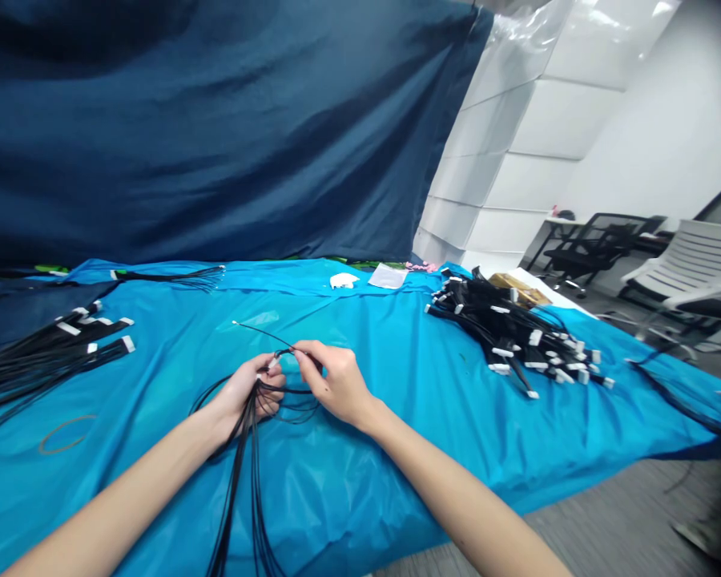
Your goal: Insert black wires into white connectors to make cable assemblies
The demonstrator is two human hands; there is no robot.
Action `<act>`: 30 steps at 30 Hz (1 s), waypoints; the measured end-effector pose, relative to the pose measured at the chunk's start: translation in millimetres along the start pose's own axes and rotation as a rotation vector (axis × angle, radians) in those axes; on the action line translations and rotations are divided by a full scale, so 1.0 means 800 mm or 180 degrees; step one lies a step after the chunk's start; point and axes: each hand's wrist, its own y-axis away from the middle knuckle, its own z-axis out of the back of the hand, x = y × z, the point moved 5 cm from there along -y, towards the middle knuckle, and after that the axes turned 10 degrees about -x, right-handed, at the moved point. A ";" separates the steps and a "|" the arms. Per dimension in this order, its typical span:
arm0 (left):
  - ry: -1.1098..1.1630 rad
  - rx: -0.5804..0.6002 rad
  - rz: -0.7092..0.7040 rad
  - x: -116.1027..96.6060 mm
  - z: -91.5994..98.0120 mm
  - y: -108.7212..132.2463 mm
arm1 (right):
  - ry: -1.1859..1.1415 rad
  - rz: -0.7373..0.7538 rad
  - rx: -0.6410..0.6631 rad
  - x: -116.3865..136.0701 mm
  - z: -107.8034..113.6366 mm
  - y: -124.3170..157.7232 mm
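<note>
My left hand (251, 391) is closed around a bundle of thin black cables (240, 481) that hangs toward me over the blue table cover (372, 353). My right hand (332, 378) pinches one black cable end (283, 351) just beside the left fingers. A single thin wire (258, 330) sticks out up and to the left from where the two hands meet.
A large heap of black cables with white connectors (517, 336) lies at the right. More bundled cables (48, 357) lie at the left, and another bunch (174, 277) at the back. A rubber band (66, 433) lies front left. White chair (690, 268) beyond the table.
</note>
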 end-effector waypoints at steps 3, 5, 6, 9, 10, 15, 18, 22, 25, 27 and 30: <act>0.0008 0.0016 0.0004 0.000 0.000 0.000 | 0.0011 -0.0018 0.0028 -0.001 0.000 0.000; 0.0008 0.0004 -0.0006 0.000 0.000 0.001 | 0.0004 -0.0020 0.0034 0.000 -0.001 0.001; 0.0010 -0.0005 -0.0016 0.000 0.000 0.001 | -0.0003 -0.0015 0.0031 0.000 -0.001 0.001; 0.0011 -0.0023 -0.0052 0.000 -0.001 0.002 | -0.0041 0.0001 0.0033 0.001 -0.001 0.000; 0.0010 -0.0021 -0.0060 0.000 -0.001 0.001 | -0.0044 0.0002 0.0032 0.001 -0.002 0.000; -0.0023 -0.0024 -0.0065 0.001 -0.002 0.000 | -0.0025 -0.0027 0.0068 0.001 -0.003 0.001; -0.0040 -0.0026 -0.0117 0.001 -0.001 0.001 | -0.0017 -0.0033 0.0074 0.000 -0.003 0.002; -0.0077 -0.0041 -0.0149 0.000 -0.001 0.002 | -0.0044 -0.0029 0.0076 0.000 -0.003 0.002; -0.0038 -0.0039 -0.0109 -0.001 -0.001 0.003 | -0.0060 -0.0026 0.0071 0.000 -0.003 0.002; -0.0006 -0.0043 -0.0062 -0.001 -0.001 0.004 | -0.0057 -0.0021 0.0059 0.001 -0.002 0.001; 0.0029 -0.0035 0.0000 -0.001 0.000 0.004 | -0.0053 -0.0021 0.0041 0.001 -0.002 0.000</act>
